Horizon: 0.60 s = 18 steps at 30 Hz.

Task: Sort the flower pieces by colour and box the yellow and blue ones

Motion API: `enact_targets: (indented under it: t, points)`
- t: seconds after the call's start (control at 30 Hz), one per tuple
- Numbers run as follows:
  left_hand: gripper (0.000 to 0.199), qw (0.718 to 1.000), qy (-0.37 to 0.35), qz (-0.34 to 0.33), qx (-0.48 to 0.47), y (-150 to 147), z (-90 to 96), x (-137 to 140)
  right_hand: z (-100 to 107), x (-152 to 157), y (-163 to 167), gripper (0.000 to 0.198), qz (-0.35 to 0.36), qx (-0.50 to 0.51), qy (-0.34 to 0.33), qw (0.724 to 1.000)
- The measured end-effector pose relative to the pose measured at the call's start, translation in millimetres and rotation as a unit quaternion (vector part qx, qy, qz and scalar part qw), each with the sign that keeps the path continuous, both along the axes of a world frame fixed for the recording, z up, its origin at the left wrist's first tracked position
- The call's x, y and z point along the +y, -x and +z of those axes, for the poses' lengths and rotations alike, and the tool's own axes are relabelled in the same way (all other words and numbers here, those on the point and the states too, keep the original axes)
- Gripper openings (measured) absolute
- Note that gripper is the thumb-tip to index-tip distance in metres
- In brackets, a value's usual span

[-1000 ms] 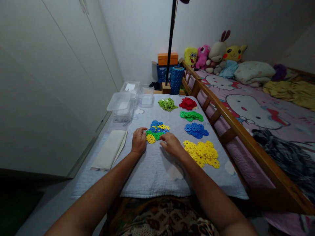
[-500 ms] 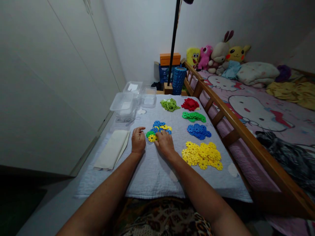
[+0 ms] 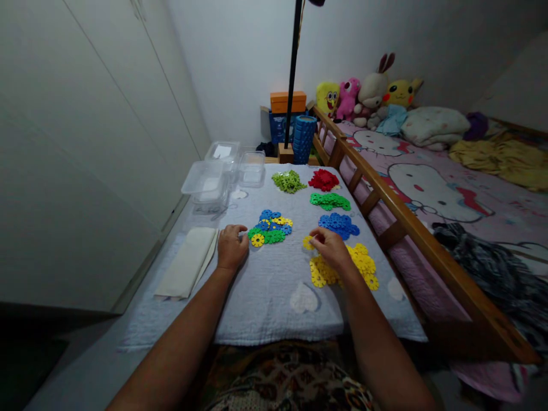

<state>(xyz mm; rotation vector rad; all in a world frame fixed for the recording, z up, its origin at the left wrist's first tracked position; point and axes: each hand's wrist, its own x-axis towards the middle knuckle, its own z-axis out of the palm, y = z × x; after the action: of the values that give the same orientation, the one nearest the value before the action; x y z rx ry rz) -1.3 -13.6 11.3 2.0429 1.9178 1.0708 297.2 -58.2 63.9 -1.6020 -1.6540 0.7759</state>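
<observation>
My right hand (image 3: 331,248) pinches a single yellow snowflake disc (image 3: 307,242) by its edge, just left of the yellow disc pile (image 3: 363,264). Behind that hand lies a pile of blue discs (image 3: 340,224). My left hand (image 3: 232,246) rests on the cloth with its fingers loosely bent, and no piece shows in it. Close to its fingertips sits a cluster of blue, yellow and green discs (image 3: 274,235), with one yellow disc (image 3: 257,240) at its near left end. Whether the cluster's discs are joined cannot be made out fully.
Piles of green discs (image 3: 329,201), red pieces (image 3: 324,180) and light green pieces (image 3: 288,181) lie farther back. Clear plastic containers (image 3: 205,180) stand at the back left, and a folded cream cloth (image 3: 187,262) lies nearer. A wooden bed rail (image 3: 385,194) borders the table's right side.
My right hand has moved right from the mixed cluster to the yellow pile and now holds a yellow disc. My left hand stays beside the cluster. The view has shifted slightly.
</observation>
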Motion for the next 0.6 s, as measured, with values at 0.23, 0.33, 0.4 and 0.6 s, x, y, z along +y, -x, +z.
enact_targets:
  t: [0.23,0.33,0.4,0.6]
  points:
    - [0.017,1.000,0.027,-0.005,-0.004,3.0,-1.7,0.4,-4.3,-35.8,-60.8,0.017,-0.045,-0.021,0.055,0.997]
    - [0.020,0.999,0.040,-0.009,0.002,4.6,-1.2,-0.3,-5.6,-41.5,-67.6,0.016,-0.055,-0.028,0.051,0.997]
    - [0.022,0.999,0.049,-0.023,0.006,5.6,-1.1,-0.6,-5.7,-42.4,-68.4,0.014,-0.054,-0.052,0.045,0.996]
    - [0.032,0.995,0.072,-0.075,-0.011,12.2,-0.5,-1.1,-8.5,-40.2,-69.3,0.010,-0.060,-0.180,0.008,0.982]
